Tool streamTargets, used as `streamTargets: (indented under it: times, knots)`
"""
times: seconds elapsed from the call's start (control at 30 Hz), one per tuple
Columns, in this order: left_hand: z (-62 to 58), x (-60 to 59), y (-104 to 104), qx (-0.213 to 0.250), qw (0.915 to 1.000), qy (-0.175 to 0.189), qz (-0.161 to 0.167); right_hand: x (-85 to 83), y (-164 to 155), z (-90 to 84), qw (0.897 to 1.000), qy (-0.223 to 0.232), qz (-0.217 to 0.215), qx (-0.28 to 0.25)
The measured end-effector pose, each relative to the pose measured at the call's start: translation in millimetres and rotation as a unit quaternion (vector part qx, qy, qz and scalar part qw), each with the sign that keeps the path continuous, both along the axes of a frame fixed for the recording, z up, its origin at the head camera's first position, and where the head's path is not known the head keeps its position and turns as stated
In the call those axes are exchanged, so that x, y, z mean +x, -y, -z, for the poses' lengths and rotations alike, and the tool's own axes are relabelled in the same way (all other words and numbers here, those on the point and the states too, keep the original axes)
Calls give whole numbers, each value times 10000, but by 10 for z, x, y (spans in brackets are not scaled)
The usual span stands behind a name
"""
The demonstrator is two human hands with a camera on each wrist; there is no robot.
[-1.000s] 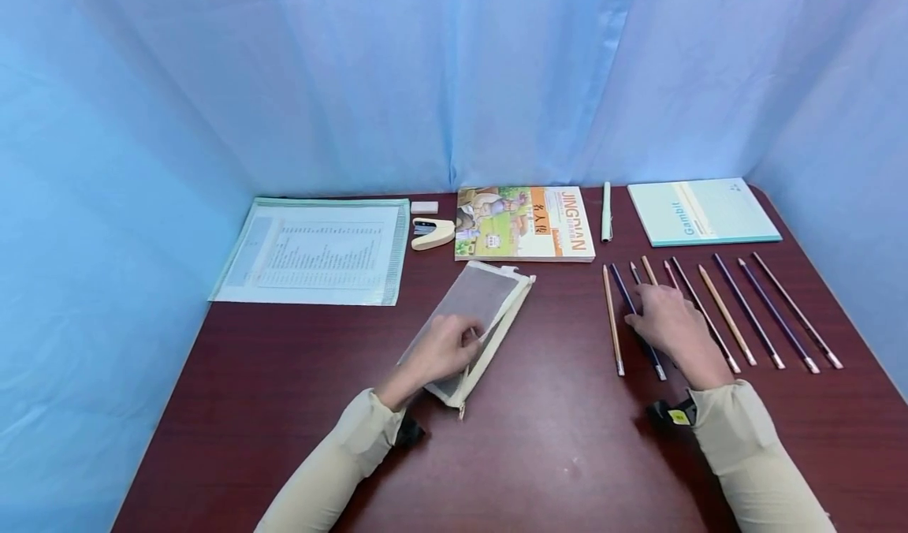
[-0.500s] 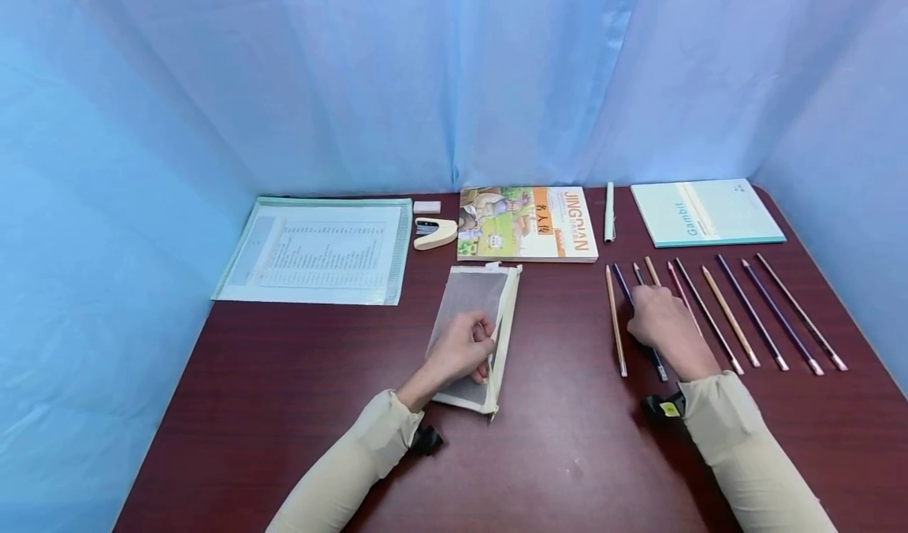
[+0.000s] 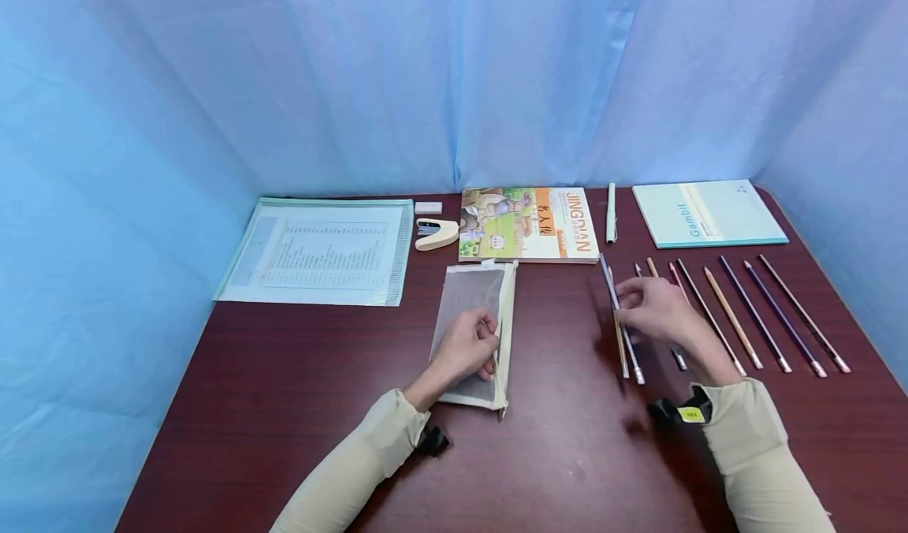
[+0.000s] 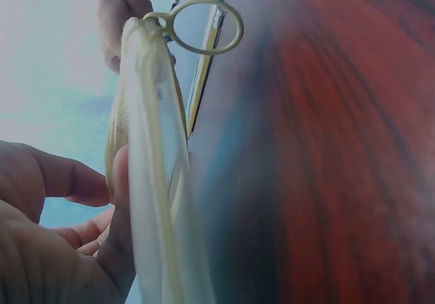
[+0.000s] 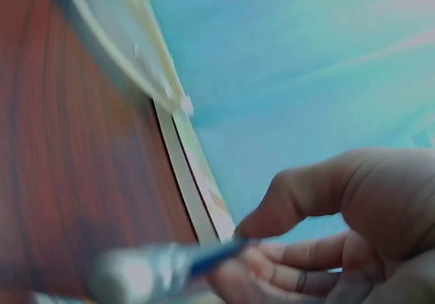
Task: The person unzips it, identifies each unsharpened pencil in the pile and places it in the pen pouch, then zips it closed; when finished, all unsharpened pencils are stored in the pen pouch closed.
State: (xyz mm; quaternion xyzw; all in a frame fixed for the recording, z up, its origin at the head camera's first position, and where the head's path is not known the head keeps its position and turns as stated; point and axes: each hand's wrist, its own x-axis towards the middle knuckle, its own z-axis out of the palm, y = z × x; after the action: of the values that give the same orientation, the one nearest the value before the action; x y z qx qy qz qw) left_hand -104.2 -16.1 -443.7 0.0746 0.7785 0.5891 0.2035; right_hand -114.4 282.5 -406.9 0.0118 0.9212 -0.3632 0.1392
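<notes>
My left hand (image 3: 464, 348) pinches the edge of a mesh zip pencil case (image 3: 474, 285) beside its cream zipper. The left wrist view shows thumb and finger at that edge and a ring pull (image 4: 207, 25) at the near end; the case gapes slightly. My right hand (image 3: 656, 310) pinches a dark blue pencil (image 3: 634, 359) between thumb and fingers, raised off the table. Its blurred white eraser end (image 5: 129, 277) points at the right wrist camera. In the head view this pencil crosses over a yellow pencil (image 3: 623, 353).
Several more pencils (image 3: 731, 316) lie in a row on the right. Behind are a document folder (image 3: 319, 253), eraser (image 3: 428, 207), stapler (image 3: 436, 235), book (image 3: 528, 225), pale green pen (image 3: 611, 214) and notebook (image 3: 709, 214). Blue curtains (image 3: 355, 83) enclose the dark red table (image 3: 553, 438).
My right hand has picked up the dark blue pencil from the row and moved it left, over the yellow one. The pencil case has turned straighter and shifted slightly under my left hand.
</notes>
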Motion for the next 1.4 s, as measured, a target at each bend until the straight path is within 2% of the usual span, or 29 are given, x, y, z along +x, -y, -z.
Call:
streamTargets:
  times: [0.03, 0.1, 0.23, 0.33, 0.4, 0.47, 0.57, 0.67, 0.8, 0.93, 1.17, 1.4]
  knots:
    - [-4, -2, -2, -2, 10000, -29, -19, 3, 61, 22, 9988, 140, -18, -459]
    - [-7, -7, -7, 16, 9999, -98, -38, 7, 190, 79, 9900, 456, -76, -1336]
    - [2, -10, -18, 65, 9999, -135, -63, 4, 471, 202, 9551, 1093, -174, -2749]
    - [14, -11, -27, 119, 9998, -71, -128, -3, 671, 283, 9298, 1438, -148, -3385]
    - [18, -12, -34, 141, 9997, -24, -174, -10, 787, 331, 9209, 1547, -137, -3575]
    - [18, -12, -41, 166, 9996, 17, -223, -19, 880, 376, 9165, 1630, -102, -3652]
    - [11, -10, -52, 192, 9994, 30, -272, -37, 974, 429, 9165, 1643, -29, -3647]
    - [3, -5, -62, 198, 9995, -24, -262, -58, 1034, 455, 9186, 1606, 254, -3603]
    - [6, 3, -78, 174, 9997, -91, -126, -80, 1092, 436, 9146, 1531, 682, -3679]
    - [16, 13, -84, 175, 9998, -66, -58, -86, 1172, 425, 9121, 1429, 884, -3740]
    - [7, 30, -83, 112, 9999, -82, -78, -34, 1302, 463, 9321, 1018, 846, -3371]
    - [5, 38, -88, 39, 9996, -198, -172, 0, 1240, 384, 9430, 848, 698, -3142]
